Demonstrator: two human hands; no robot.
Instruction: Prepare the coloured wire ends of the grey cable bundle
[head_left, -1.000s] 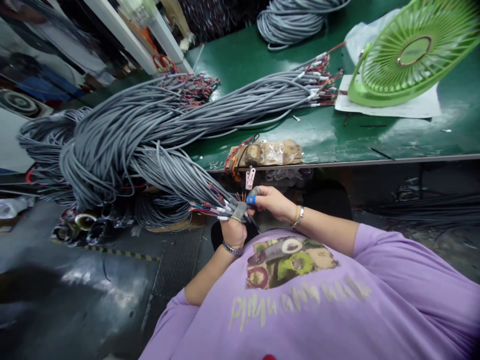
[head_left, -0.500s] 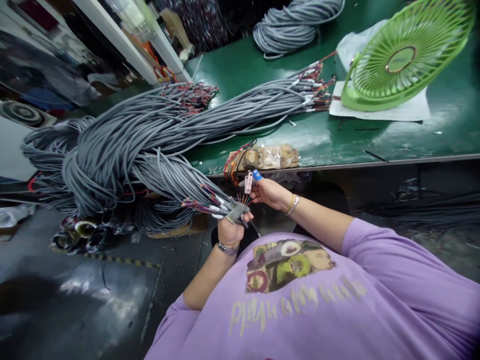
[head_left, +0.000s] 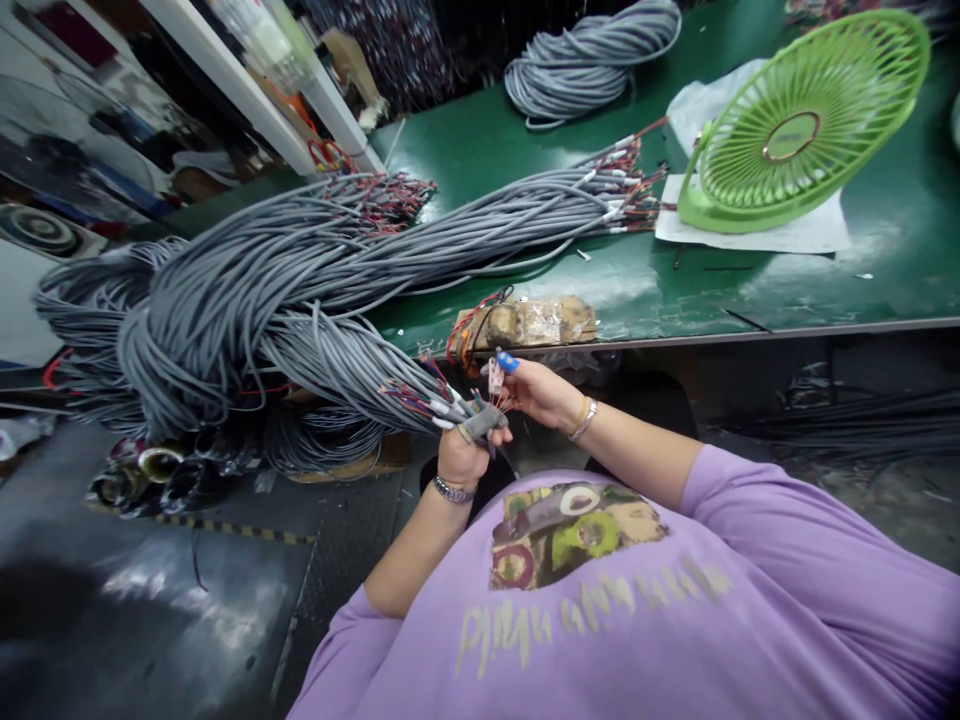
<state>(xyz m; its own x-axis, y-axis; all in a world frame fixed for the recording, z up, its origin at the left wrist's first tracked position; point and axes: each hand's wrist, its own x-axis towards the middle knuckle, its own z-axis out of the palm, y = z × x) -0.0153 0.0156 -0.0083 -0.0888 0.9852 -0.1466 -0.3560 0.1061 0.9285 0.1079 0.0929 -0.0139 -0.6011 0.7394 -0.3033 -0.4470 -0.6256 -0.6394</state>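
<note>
My left hand (head_left: 466, 448), with a grey cover on the thumb, is closed around the end of a grey cable (head_left: 450, 412) whose thin coloured wires fan out above my fingers. My right hand (head_left: 538, 388), with a blue cover on one fingertip, pinches those wire ends beside a small pink tag (head_left: 495, 376). Both hands are just below the bench edge, in front of my purple shirt. The cable leads into a big bundle of grey cables (head_left: 247, 300) draped off the bench to my left.
A green bench (head_left: 675, 280) holds a taped wooden block (head_left: 536, 322) at its front edge, a green fan (head_left: 795, 125) on white paper, a coil of grey cable (head_left: 589, 60) at the back and more cables with stripped ends (head_left: 525, 215). Dark floor lies below left.
My right hand rose from my left thumb to the pink tag under the bench edge and stays there at the wire ends. My left hand lifted slightly with the cable end.
</note>
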